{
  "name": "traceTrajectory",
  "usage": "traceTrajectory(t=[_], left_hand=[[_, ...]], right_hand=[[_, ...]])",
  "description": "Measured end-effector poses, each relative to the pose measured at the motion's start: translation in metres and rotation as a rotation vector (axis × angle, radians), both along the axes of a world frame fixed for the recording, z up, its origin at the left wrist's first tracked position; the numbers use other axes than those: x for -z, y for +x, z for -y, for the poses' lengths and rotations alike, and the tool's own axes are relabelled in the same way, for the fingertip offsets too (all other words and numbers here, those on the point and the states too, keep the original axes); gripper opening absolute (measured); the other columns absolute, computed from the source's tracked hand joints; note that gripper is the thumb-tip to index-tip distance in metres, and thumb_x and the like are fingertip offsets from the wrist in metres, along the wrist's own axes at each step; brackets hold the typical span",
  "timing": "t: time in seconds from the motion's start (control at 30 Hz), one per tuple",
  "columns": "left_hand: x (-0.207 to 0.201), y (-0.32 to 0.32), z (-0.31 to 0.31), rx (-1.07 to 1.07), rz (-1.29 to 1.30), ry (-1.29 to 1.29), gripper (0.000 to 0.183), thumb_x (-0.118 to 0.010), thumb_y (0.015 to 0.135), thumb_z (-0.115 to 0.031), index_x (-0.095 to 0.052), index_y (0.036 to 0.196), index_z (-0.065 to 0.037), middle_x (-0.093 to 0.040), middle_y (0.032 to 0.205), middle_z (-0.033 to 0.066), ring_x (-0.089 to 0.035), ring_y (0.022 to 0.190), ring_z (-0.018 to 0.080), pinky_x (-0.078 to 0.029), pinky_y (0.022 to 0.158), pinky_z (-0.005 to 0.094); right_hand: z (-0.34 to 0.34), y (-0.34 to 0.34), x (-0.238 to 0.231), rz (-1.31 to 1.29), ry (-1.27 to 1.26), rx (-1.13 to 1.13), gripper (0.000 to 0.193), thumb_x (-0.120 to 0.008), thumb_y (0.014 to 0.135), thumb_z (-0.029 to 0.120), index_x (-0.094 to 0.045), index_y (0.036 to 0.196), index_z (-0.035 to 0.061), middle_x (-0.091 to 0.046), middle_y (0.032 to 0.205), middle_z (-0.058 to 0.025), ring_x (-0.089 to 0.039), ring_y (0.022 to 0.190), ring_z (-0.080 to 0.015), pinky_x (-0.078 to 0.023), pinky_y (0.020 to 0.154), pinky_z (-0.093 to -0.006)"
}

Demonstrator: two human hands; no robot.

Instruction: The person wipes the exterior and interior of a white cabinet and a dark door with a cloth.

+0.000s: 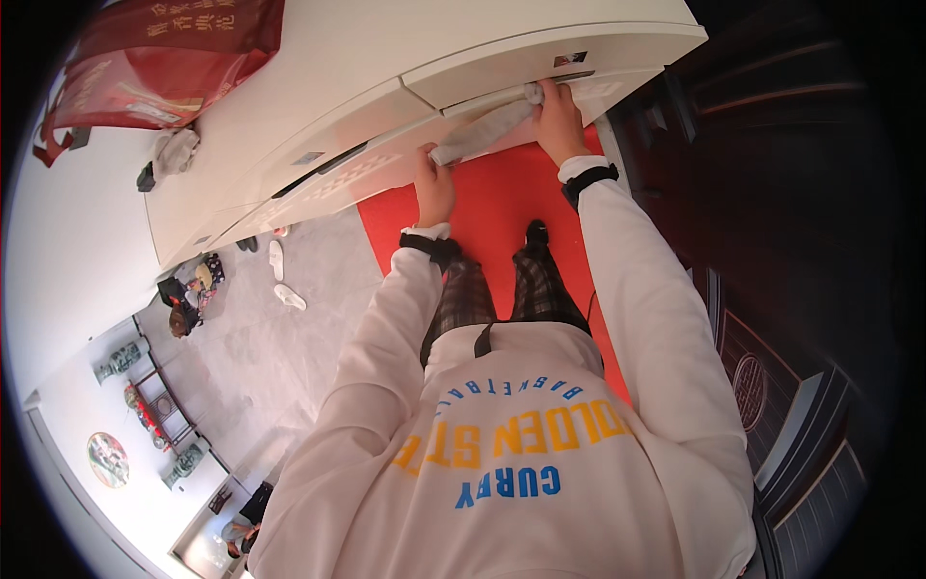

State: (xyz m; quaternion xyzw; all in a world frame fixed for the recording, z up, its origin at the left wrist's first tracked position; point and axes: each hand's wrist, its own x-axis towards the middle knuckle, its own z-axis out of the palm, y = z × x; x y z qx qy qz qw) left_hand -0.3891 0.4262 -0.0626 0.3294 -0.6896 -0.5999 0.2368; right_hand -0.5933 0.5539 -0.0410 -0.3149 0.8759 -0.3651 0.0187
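From far away I had the left hand (436, 188) pinched on the near end of a light grey cloth (484, 133). The right hand (563, 125) was closed on the far end, where the cloth made a small lump. So both sets of fingers were clamped on it, and neither hand was nearer, as each had its own end.

The cloth made a long strip between them, and its long side ran from 8 o'clock to 2 o'clock. From the left fingers it went off toward 2. From the right fingers it went back toward 8. I judged that this slant mattered most, with the right end farther from the body.

It was close to the front of the white cabinet (338, 68), and I could not tell if they touched. With the cloth as the middle of my clock, a drawer (511, 72) was at 1, a dark door (772, 145) at 3, a black shoe (537, 232) at 5, a red mat (482, 207) at 6, white slippers (278, 261) at 8 and a red bag (178, 77) near 9.
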Motion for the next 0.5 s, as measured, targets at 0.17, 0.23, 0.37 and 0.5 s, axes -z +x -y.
traceTrajectory(t=[0.17,0.23,0.37,0.5], left_hand=[[-0.009,-0.004,-0.009,-0.112,-0.092,-0.004,0.02,-0.043,0.096,0.001,-0.046,0.116,-0.002,-0.062,0.103,0.01,-0.062,0.093,0.0176,-0.05,0.078,0.0299],[-0.013,-0.005,-0.015,-0.087,-0.053,-0.166,0.019,-0.045,0.094,0.001,-0.051,0.112,-0.002,-0.062,0.098,0.0092,-0.059,0.089,0.0157,-0.048,0.077,0.0283],[-0.018,-0.008,-0.044,0.024,0.043,-0.241,0.019,-0.048,0.092,0.002,-0.055,0.109,-0.002,-0.061,0.093,0.0078,-0.058,0.085,0.0145,-0.047,0.075,0.0274],[-0.008,-0.011,-0.056,0.206,0.147,-0.116,0.023,-0.049,0.089,0.002,-0.056,0.111,-0.003,-0.063,0.09,0.0087,-0.059,0.084,0.0169,-0.049,0.074,0.0297]], right_hand=[[-0.024,0.011,0.005,0.016,-0.044,-0.042,0.038,-0.057,0.079,0.0,-0.05,0.115,0.0101,-0.053,0.103,-0.0216,-0.059,0.089,-0.0439,-0.05,0.075,-0.0507],[-0.039,0.019,0.005,0.015,-0.062,-0.056,0.038,-0.057,0.079,0.0,-0.051,0.115,0.0102,-0.052,0.103,-0.0217,-0.059,0.089,-0.0439,-0.049,0.075,-0.0507],[-0.071,0.031,0.002,0.032,-0.073,-0.061,0.039,-0.058,0.078,0.0,-0.051,0.114,0.0107,-0.054,0.104,-0.0199,-0.059,0.09,-0.0434,-0.049,0.075,-0.0502],[-0.09,0.04,-0.007,0.016,-0.03,-0.058,0.042,-0.059,0.077,0.001,-0.051,0.117,0.011,-0.055,0.104,-0.0174,-0.059,0.091,-0.042,-0.05,0.076,-0.0494]])
